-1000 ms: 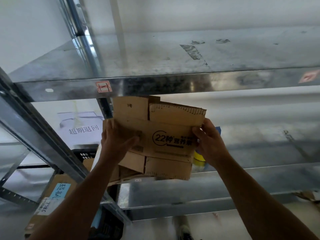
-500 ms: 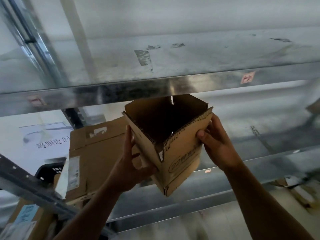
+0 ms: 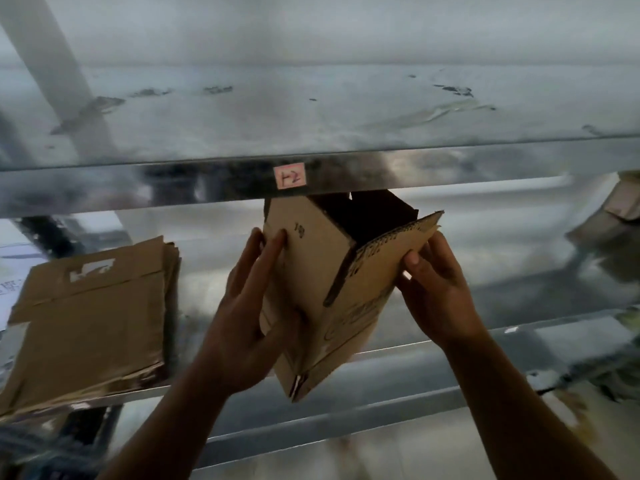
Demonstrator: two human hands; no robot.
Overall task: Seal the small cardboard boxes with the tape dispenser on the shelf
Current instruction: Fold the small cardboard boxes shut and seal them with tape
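A small brown cardboard box (image 3: pixel 322 271) is held up in front of the metal shelf (image 3: pixel 485 327), unfolded into a tube with its upper end gaping. My left hand (image 3: pixel 249 306) holds its left wall, fingers up the side and thumb beneath. My right hand (image 3: pixel 436 282) pinches the right flap near its serrated edge. No tape dispenser is in view.
A stack of flattened cardboard boxes (image 3: pixel 90 323) lies on the shelf at the left. The upper shelf's front rail (image 3: pixel 207 188) carries a pink label (image 3: pixel 290 175) just above the box. More cardboard (image 3: pixel 616 209) shows blurred at the far right.
The flat box has been opened into a tube and turned more upright. The view has swung right, so the flattened stack now lies further left.
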